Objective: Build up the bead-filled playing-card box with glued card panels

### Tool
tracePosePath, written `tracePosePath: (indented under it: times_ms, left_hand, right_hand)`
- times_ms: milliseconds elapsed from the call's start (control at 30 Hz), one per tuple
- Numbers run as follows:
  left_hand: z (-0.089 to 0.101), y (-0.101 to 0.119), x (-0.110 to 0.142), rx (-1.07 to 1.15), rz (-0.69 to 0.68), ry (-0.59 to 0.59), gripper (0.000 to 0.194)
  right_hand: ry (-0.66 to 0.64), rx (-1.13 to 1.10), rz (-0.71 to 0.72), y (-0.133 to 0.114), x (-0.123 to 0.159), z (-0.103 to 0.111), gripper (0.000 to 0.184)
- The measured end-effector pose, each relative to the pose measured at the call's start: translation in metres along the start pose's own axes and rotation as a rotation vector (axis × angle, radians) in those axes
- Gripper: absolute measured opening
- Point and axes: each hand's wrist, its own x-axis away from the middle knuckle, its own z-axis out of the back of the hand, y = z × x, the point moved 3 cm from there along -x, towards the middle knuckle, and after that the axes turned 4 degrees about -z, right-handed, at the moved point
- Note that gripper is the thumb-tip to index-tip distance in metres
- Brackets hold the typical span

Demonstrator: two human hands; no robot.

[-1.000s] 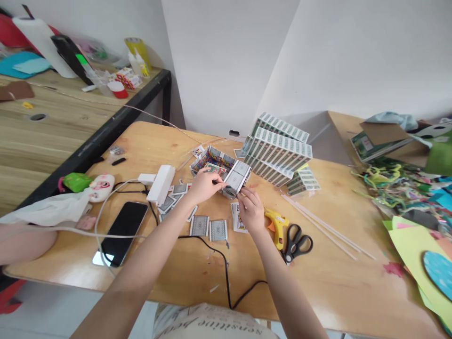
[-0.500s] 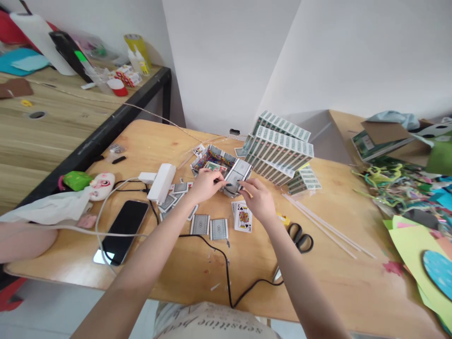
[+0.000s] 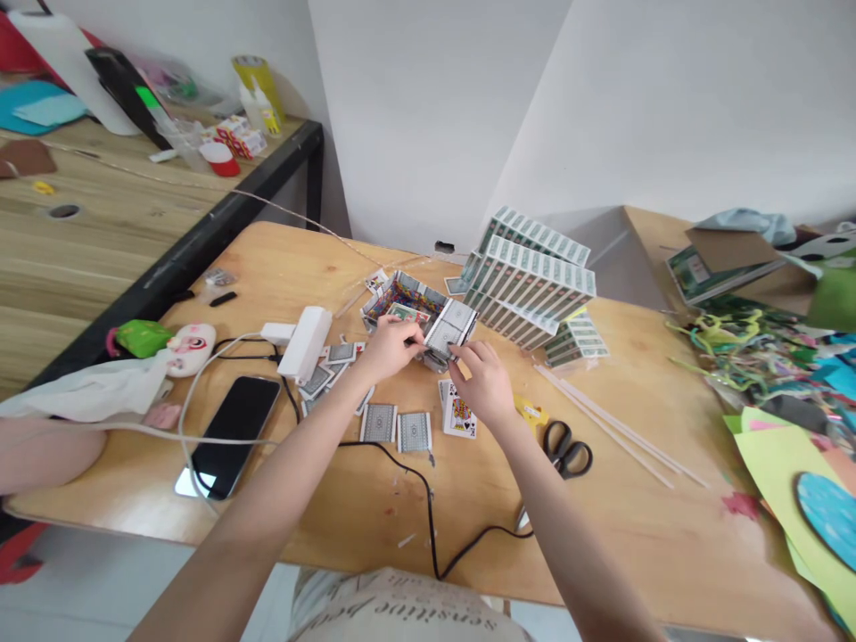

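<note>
A small open box built from playing cards [image 3: 409, 304] stands at the middle of the wooden table [image 3: 374, 517]. My left hand [image 3: 388, 348] is closed, pinching the box's near wall. My right hand [image 3: 482, 382] sits just right of it, fingers curled and pressing on the box's near right corner card [image 3: 452, 326]. Under my right hand a face-up king card [image 3: 458, 417] lies on a small pile. Two face-down cards [image 3: 396, 426] lie nearer to me. More loose cards [image 3: 327, 370] are spread under my left wrist.
A stepped stack of glued card panels [image 3: 535, 285] stands behind the box. Scissors [image 3: 565, 451], a yellow glue gun [image 3: 532, 412] with a black cord [image 3: 428, 508], and glue sticks [image 3: 615, 428] lie to the right. A phone [image 3: 231, 432] and white charger [image 3: 304, 343] sit left. Craft paper [image 3: 795, 464] crowds the right edge.
My right hand shifted right off the card pile, baring the king card, and now covers most of the glue gun. My left hand stays on the box.
</note>
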Motion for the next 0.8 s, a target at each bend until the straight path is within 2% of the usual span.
tracePosePath:
  times_ms: [100,267,433,600,733,800]
  left_hand:
    - [-0.002,0.000,0.002,-0.003,-0.015,0.009,0.011]
    - [-0.002,0.002,0.005,-0.009,-0.050,0.011,0.016]
    - [-0.002,0.007,0.005,-0.026,-0.036,0.011,0.017]
    - [-0.001,0.009,0.003,-0.032,0.000,-0.010,0.016]
    - [0.002,0.007,0.003,0.024,0.003,-0.048,0.016]
    - [0.003,0.006,0.003,0.050,0.017,-0.029,0.019]
  right_hand:
    - [0.047,-0.002,-0.051,-0.002,0.003,-0.005,0.017]
    - [0.145,-0.151,-0.155,0.004,0.010,-0.012,0.021]
    - [0.186,-0.175,-0.183,0.005,0.014,-0.013,0.019]
    - [0.151,-0.161,-0.257,0.003,0.010,-0.013,0.020]
    - [0.053,-0.161,-0.307,0.005,0.002,-0.010,0.023]
    - [0.003,-0.153,-0.314,0.006,-0.001,-0.009,0.030]
